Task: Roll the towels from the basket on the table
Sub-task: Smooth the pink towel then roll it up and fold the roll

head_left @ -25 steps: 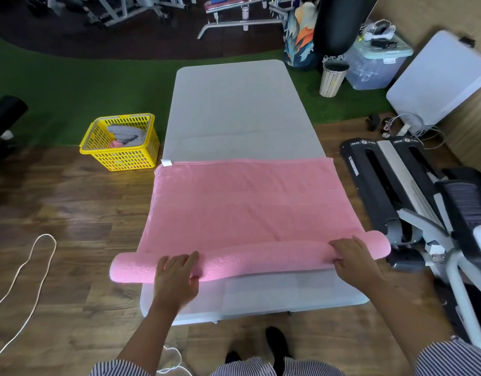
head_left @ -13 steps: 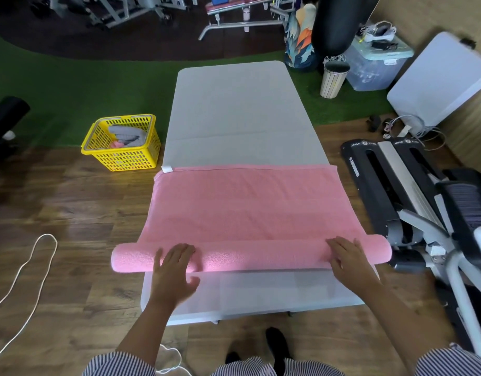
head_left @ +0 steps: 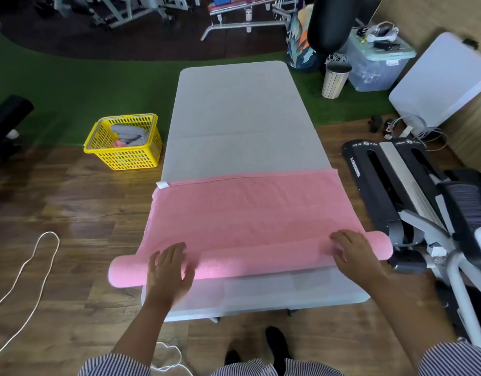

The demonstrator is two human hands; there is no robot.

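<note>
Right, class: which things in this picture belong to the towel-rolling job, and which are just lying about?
Job: pink towel, table, yellow basket, grey towels, left hand, right hand.

Lying about: white cord, bin, storage box, exercise machine.

towel (head_left: 250,210): lying across near half of table (head_left: 242,109), rolled end nearest the person, both roll ends overhanging table sides
left hand (head_left: 168,270): resting flat on roll, left part
right hand (head_left: 353,251): resting flat on roll, right part
basket (head_left: 125,158): sitting on floor left of table, towels lying in it
bin (head_left: 335,80): standing right of table's far end
rope (head_left: 25,270): lying on floor, far left
</note>
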